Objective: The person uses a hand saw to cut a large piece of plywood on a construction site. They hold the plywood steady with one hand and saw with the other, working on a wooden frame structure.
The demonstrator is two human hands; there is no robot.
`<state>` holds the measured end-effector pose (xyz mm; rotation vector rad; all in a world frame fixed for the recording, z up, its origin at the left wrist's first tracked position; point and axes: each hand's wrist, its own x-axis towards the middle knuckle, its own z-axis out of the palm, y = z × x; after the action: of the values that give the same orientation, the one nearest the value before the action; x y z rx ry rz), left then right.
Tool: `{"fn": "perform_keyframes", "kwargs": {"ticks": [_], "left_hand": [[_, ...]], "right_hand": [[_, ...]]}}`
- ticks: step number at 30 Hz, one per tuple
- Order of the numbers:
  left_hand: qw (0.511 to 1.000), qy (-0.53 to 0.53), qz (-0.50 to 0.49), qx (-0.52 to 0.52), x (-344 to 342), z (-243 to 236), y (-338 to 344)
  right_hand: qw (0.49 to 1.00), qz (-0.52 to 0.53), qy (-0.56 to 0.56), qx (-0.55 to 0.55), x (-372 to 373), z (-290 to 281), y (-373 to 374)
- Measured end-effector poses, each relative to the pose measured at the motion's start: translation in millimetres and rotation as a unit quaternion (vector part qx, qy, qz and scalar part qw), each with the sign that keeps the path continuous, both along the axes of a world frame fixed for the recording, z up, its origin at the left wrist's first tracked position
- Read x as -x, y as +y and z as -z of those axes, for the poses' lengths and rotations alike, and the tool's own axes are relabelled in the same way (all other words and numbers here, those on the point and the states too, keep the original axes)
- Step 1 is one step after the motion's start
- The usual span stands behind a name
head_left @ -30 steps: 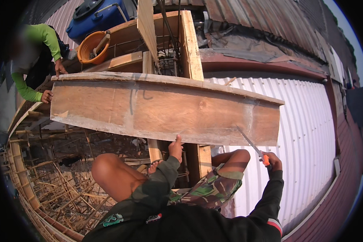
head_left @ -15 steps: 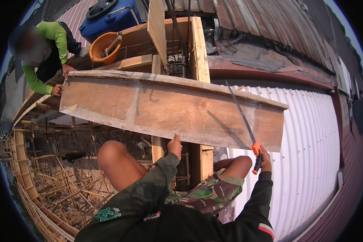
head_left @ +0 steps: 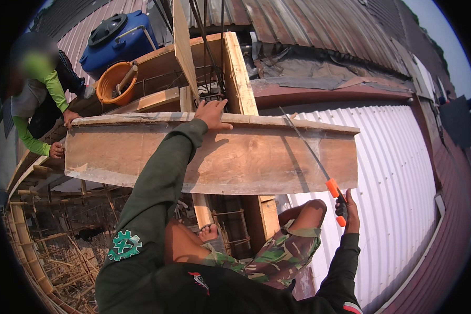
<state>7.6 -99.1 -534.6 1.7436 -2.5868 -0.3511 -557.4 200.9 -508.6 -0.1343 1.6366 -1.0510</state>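
A long plywood panel [head_left: 240, 162] with a wooden strip [head_left: 309, 124] along its far edge lies across in front of me, above the timber framing. My left hand [head_left: 210, 114] reaches over the panel to that strip, thumb and fingers apart; whether it presses on the strip or hovers just above it I cannot tell. My right hand [head_left: 352, 210] is closed round the orange and black handle of a handsaw [head_left: 314, 156]. The saw's narrow blade slants over the panel's right part, its tip near the far strip. A co-worker's hands [head_left: 63, 136] touch the panel's left end.
Beyond the panel stand an orange bucket [head_left: 110, 83] with a tool inside, a blue tank [head_left: 118, 44] and an upright board [head_left: 183, 49]. Timber beams [head_left: 240, 73] and steel bars run beneath. White corrugated roofing [head_left: 387, 172] lies at right; a deep scaffolded drop [head_left: 63, 240] opens at left.
My left hand has left the panel's near edge and reached across to its far strip. The saw stays in my right hand over the right part. The view has shifted somewhat.
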Motion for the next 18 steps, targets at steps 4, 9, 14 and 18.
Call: {"fn": "perform_keyframes", "kwargs": {"ticks": [4, 9, 14, 18], "left_hand": [[0.998, 0.010, 0.032, -0.052, 20, 16, -17], [0.997, 0.008, -0.002, -0.071, 25, 20, -15], [0.996, 0.031, -0.020, -0.077, 29, 9, -13], [0.995, 0.027, -0.030, -0.092, 31, 5, -10]], "right_hand": [[0.988, -0.015, 0.019, 0.153, -76, -32, 25], [0.904, 0.229, 0.076, 0.353, -192, -38, 23], [0.867, 0.089, 0.334, 0.359, -290, -5, -18], [0.699, -0.340, 0.616, 0.130, -346, 35, -46]]}}
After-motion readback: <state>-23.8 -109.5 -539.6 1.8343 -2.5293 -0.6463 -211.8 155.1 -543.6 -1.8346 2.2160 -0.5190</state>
